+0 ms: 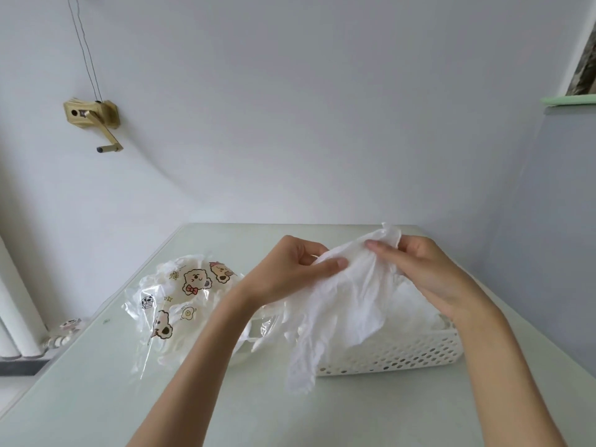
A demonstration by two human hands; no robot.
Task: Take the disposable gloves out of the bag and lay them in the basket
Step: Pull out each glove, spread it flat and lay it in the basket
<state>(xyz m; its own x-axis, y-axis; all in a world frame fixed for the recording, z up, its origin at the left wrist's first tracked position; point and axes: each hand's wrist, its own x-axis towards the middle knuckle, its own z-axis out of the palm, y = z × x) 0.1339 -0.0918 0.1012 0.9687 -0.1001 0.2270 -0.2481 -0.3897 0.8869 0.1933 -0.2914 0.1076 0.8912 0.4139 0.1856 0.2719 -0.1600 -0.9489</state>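
Note:
A translucent white disposable glove hangs between my two hands, above the near-left part of the white perforated basket. My left hand pinches its cuff edge at the left. My right hand pinches the bunched cuff at the right. The glove's fingers dangle over the basket's front-left corner down to the table. More white gloves lie inside the basket. The clear bag, printed with cartoon bears, lies crumpled to the left with gloves showing inside it.
The pale green table stands against a white wall at the back and a grey wall at the right. A brass crank fixture is mounted on the wall at upper left. A radiator stands beyond the table's left edge.

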